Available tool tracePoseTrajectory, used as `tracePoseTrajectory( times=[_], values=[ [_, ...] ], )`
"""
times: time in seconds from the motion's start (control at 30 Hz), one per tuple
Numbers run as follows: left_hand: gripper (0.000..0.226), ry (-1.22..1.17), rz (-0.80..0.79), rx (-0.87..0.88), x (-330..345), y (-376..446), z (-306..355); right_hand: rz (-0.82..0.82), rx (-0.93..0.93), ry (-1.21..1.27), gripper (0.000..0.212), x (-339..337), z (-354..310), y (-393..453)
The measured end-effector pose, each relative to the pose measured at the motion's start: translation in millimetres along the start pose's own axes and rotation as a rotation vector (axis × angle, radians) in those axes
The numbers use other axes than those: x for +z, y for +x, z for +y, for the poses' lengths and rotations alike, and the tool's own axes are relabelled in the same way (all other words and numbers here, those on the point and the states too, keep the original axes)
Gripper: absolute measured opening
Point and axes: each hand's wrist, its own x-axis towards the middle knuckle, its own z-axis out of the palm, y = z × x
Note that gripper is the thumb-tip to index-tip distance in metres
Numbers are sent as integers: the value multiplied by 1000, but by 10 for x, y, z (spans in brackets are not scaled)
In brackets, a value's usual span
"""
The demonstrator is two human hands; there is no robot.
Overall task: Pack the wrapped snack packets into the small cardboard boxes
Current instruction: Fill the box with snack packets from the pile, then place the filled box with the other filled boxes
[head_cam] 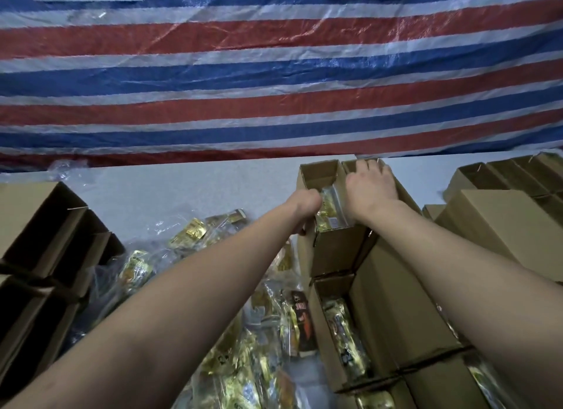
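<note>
Left hand (pixel 306 203) pinches a gold snack packet (pixel 327 209) inside the open small box (pixel 332 226); right hand (pixel 370 185) lies spread, flat on the neighbouring box (pixel 405 195). Packet print illegible.

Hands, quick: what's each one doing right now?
Left hand: closed at the open small brown cardboard box, on the gold wrapped snack packet.
Right hand: open, resting flat on the box top.

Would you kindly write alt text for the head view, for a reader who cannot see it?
Two bare hands work at an open small cardboard box: the left hand pushes a gold-wrapped packet inside while the right hand rests on its far rim. More packets lie loose beside it.
</note>
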Motion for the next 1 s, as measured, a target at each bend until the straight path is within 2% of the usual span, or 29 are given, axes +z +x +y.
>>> tracePoseTrajectory(
  times=[0.2, 0.33, 0.4, 0.7, 0.87, 0.93, 1.0],
  values=[
    [32, -26, -7, 30, 48, 23, -83, 24, 22, 54, 68, 134, -19, -39],
    [67, -83, -8, 33, 6, -16, -161, 92, 1, 112, 62, 103, 18, -76],
    [75, -112, -11, 30, 10, -48, -186, 91, -2, 119, 61, 91, 21, -94],
    [84, -103, -29, 7, -124, -430, -283, 89, -22, 124, 57, -101, -46, -331],
    [71, -85, 4, 55, -438, -928, -512, 194, -70, 206, 39, -330, -278, -636],
    [61, -41, 53, 103, -584, -1236, -685, 289, -103, 351, 33, -422, -457, -852],
    [48, -39, 106, 167, -707, -1587, -945, 280, -143, 598, 30, -460, -678, -1153]
  ],
)
